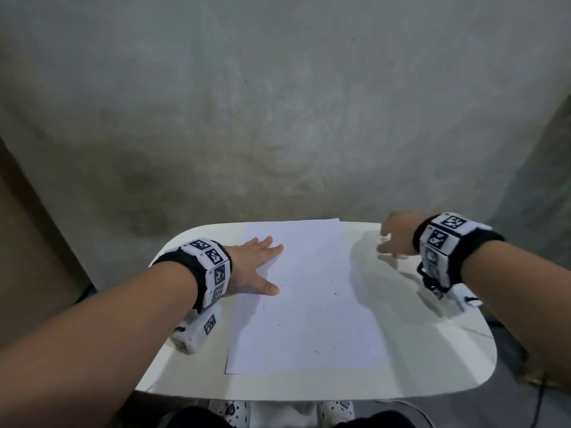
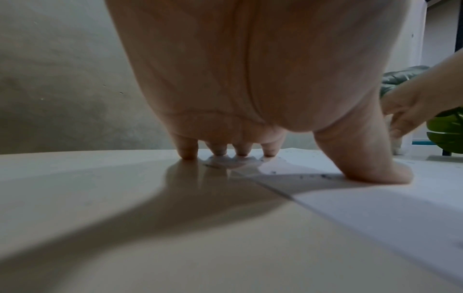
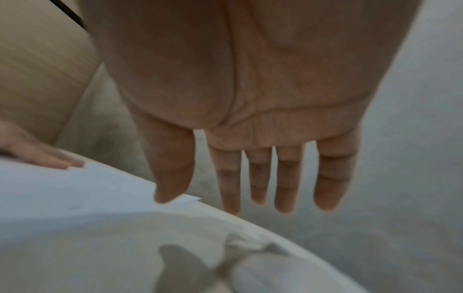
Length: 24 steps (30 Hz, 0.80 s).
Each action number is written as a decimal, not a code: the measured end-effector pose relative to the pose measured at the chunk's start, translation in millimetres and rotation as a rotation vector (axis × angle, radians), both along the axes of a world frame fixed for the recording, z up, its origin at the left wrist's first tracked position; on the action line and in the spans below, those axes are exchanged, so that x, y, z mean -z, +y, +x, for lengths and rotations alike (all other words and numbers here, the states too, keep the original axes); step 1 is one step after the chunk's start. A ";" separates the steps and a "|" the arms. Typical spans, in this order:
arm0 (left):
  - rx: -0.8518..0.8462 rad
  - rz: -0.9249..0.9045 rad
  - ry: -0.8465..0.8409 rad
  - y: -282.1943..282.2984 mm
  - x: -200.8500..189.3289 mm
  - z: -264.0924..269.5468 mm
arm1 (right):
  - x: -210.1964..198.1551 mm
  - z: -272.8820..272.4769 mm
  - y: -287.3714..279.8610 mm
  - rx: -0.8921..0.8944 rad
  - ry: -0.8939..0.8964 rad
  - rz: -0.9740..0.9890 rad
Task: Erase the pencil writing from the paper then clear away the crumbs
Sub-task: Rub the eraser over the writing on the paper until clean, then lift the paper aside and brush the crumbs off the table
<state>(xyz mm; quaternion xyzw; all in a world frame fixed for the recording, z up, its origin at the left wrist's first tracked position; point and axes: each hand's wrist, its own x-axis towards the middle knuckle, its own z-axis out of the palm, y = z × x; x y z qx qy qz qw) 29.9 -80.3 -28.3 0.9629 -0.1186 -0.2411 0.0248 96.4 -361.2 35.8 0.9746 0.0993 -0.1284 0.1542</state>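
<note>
Paper pinned by the left hand, right hand lifted beside it

The paper point(image 1: 304, 296) lies flat on the white tabletop point(image 1: 432, 350), dotted with dark crumbs point(image 1: 325, 347). The left hand point(image 1: 251, 267) presses its left edge, fingers straight and spread. Farther back, right of the sheet, the right hand point(image 1: 397, 237) hovers over the tabletop, fingers extended and slightly apart, holding nothing

matt white paper point(image 1: 306, 291), glossy smooth table point(image 1: 432, 350)

Home-like room: small white table point(image 1: 432, 350), bare plaster wall point(image 1: 278, 103), houseplant point(image 2: 446, 130)
</note>
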 end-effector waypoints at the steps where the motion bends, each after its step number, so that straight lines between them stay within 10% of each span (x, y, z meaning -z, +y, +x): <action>1: -0.001 0.000 0.002 -0.6 -0.1 0.4 | -0.5 -2.3 12.1 -0.018 0.004 0.039; 13: -0.014 -0.012 0.002 -1.1 0.8 2.4 | 23.0 -3.0 86.5 -0.160 0.238 0.348; 24: -0.017 -0.013 -0.019 -1.5 0.4 -1.3 | 26.8 21.3 60.9 0.420 0.142 1.268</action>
